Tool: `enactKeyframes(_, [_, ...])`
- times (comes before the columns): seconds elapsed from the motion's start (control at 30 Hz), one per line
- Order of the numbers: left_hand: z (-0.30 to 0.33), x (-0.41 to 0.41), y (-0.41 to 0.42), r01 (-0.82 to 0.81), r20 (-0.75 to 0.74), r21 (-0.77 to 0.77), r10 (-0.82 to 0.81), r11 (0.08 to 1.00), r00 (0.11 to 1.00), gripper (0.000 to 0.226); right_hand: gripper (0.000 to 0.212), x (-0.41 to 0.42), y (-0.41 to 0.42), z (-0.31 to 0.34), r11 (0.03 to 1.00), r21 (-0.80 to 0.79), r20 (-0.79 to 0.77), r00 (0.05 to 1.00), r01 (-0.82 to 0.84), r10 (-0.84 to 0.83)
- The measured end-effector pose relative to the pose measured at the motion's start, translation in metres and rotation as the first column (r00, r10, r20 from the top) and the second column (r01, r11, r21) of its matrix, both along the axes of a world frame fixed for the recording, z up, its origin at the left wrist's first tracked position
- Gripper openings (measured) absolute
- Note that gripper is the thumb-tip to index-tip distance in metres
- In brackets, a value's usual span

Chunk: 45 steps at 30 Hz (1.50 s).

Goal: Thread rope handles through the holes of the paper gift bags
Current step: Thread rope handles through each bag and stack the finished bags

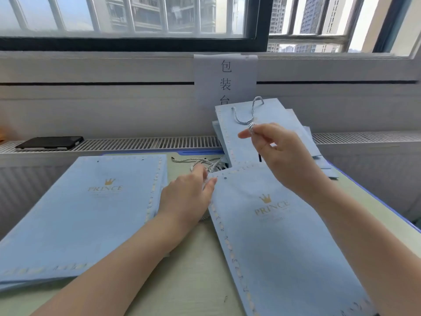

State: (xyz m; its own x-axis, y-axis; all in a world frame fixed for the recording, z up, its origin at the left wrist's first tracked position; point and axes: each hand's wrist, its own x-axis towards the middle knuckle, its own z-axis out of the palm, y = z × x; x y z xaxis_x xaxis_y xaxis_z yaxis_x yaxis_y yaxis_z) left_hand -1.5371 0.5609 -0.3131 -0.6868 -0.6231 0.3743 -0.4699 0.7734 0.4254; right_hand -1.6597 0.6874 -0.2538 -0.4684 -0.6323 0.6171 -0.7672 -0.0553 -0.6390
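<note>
Table [193, 270] of pale wood fills my view below a barred window [136, 17]. On its left lies a stack of flat blue paper gift bags [86, 213] printed with a gold crown and "PRINCE". A single matching bag [273, 236] lies flat at centre right, one punched hole visible near its top edge. Behind it, more finished bags [268, 133] lean against the wall. I see the left hand [189, 195] resting with relaxed fingers at the single bag's top left corner, beside a heap of loose rope handles [205, 164]. The right hand [280, 153], raised, pinches a grey rope handle [248, 115]. A black phone [50, 142] lies on the radiator ledge.
</note>
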Motion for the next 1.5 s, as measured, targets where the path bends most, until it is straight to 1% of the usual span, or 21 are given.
enactKeyframes(0.07, [0.002, -0.001, 0.000, -0.041, -0.022, -0.109, 0.038, 0.993, 0.999, 0.031, 0.024, 0.000, -0.005, -0.007, 0.995, 0.042, 0.125, 0.989, -0.089, 0.083])
enactKeyframes(0.13, [0.001, -0.003, 0.001, -0.030, -0.058, -0.120, 0.023, 0.992, 0.998, 0.039, 0.020, 0.000, -0.010, -0.016, 0.985, 0.083, 0.258, 0.958, -0.154, 0.128])
enactKeyframes(0.2, [-0.002, -0.005, 0.000, 0.007, -0.051, -0.031, -0.008, 1.000, 0.999, 0.043, 0.014, -0.001, -0.014, -0.027, 0.975, 0.109, 0.329, 0.933, -0.192, 0.147])
enactKeyframes(0.27, [-0.004, -0.006, -0.002, 0.041, -0.074, 0.060, -0.037, 0.997, 0.997, 0.038, 0.011, 0.000, -0.015, -0.034, 0.970, 0.108, 0.368, 0.915, -0.218, 0.165])
enactKeyframes(0.37, [-0.001, -0.004, -0.006, 0.104, -0.196, 0.117, -0.079, 0.988, 0.977, 0.028, 0.017, -0.001, -0.014, -0.038, 0.973, 0.107, 0.381, 0.912, -0.206, 0.151])
enactKeyframes(0.43, [0.000, -0.003, -0.007, 0.125, -0.243, 0.073, -0.104, 0.989, 0.964, 0.023, 0.018, -0.001, -0.015, -0.038, 0.977, 0.122, 0.327, 0.936, -0.177, 0.129])
enactKeyframes(0.57, [0.002, -0.002, -0.004, 0.149, -0.312, -0.025, -0.149, 0.989, 0.938, 0.017, 0.016, 0.005, -0.018, -0.040, 0.992, 0.117, 0.054, 0.998, -0.043, 0.036])
enactKeyframes(0.63, [0.004, -0.001, -0.004, 0.176, -0.347, -0.018, -0.171, 0.984, 0.922, 0.014, 0.017, 0.005, -0.020, -0.043, 0.995, 0.095, -0.087, 0.996, 0.020, -0.012])
enactKeyframes(0.7, [0.007, -0.001, -0.002, 0.217, -0.381, 0.033, -0.188, 0.976, 0.905, 0.011, 0.018, 0.005, -0.021, -0.044, 0.994, 0.099, -0.180, 0.983, 0.048, -0.029])
enactKeyframes(0.77, [0.010, 0.001, 0.000, 0.255, -0.420, 0.100, -0.192, 0.962, 0.887, 0.009, 0.016, 0.005, -0.020, -0.044, 0.992, 0.114, -0.205, 0.978, 0.052, -0.028])
enactKeyframes(0.83, [0.014, 0.003, 0.001, 0.296, -0.456, 0.221, -0.170, 0.929, 0.874, 0.007, 0.012, 0.005, -0.019, -0.041, 0.991, 0.130, -0.204, 0.979, 0.038, -0.011])
enactKeyframes(0.87, [0.017, 0.004, 0.001, 0.327, -0.472, 0.311, -0.154, 0.892, 0.868, 0.006, 0.010, 0.005, -0.018, -0.040, 0.991, 0.133, -0.213, 0.977, 0.027, 0.002])
enactKeyframes(0.93, [0.021, 0.006, 0.002, 0.397, -0.502, 0.487, -0.123, 0.778, 0.856, 0.011, 0.009, 0.005, -0.015, -0.039, 0.992, 0.125, -0.264, 0.964, 0.020, 0.014])
enactKeyframes(0.97, [0.022, 0.006, 0.001, 0.413, -0.506, 0.535, -0.112, 0.737, 0.855, 0.012, 0.008, 0.005, -0.015, -0.038, 0.992, 0.120, -0.301, 0.953, 0.025, 0.013])
enactKeyframes(1.03, [0.022, 0.006, 0.001, 0.425, -0.506, 0.549, -0.119, 0.720, 0.854, 0.013, 0.010, 0.006, -0.014, -0.038, 0.993, 0.111, -0.374, 0.927, 0.046, -0.001])
enactKeyframes(1.17, [0.018, 0.005, 0.001, 0.420, -0.528, 0.438, -0.150, 0.795, 0.836, 0.010, 0.010, 0.007, -0.013, -0.035, 0.997, 0.056, -0.425, 0.905, 0.056, -0.027])
enactKeyframes(1.23, [0.018, 0.005, 0.000, 0.439, -0.562, 0.403, -0.162, 0.803, 0.811, 0.007, 0.012, 0.006, -0.011, -0.032, 0.998, 0.062, -0.428, 0.904, 0.027, 0.002])
enactKeyframes(1.27, [0.018, 0.006, 0.000, 0.458, -0.578, 0.410, -0.163, 0.789, 0.799, 0.007, 0.012, 0.007, -0.010, -0.031, 0.998, 0.066, -0.429, 0.903, 0.010, 0.019])
enactKeyframes(1.33, [0.019, 0.007, 0.001, 0.503, -0.613, 0.468, -0.142, 0.727, 0.777, 0.015, 0.011, 0.008, -0.009, -0.030, 0.999, 0.050, -0.452, 0.892, 0.002, 0.021])
enactKeyframes(1.43, [0.021, 0.008, -0.001, 0.550, -0.643, 0.523, -0.123, 0.651, 0.756, 0.016, 0.016, 0.012, -0.010, -0.027, 1.000, 0.014, -0.483, 0.876, 0.004, 0.003])
enactKeyframes(1.5, [0.021, 0.009, -0.003, 0.579, -0.641, 0.527, -0.155, 0.622, 0.751, 0.029, 0.016, 0.015, -0.010, -0.027, 0.999, 0.028, -0.478, 0.878, -0.027, 0.038])
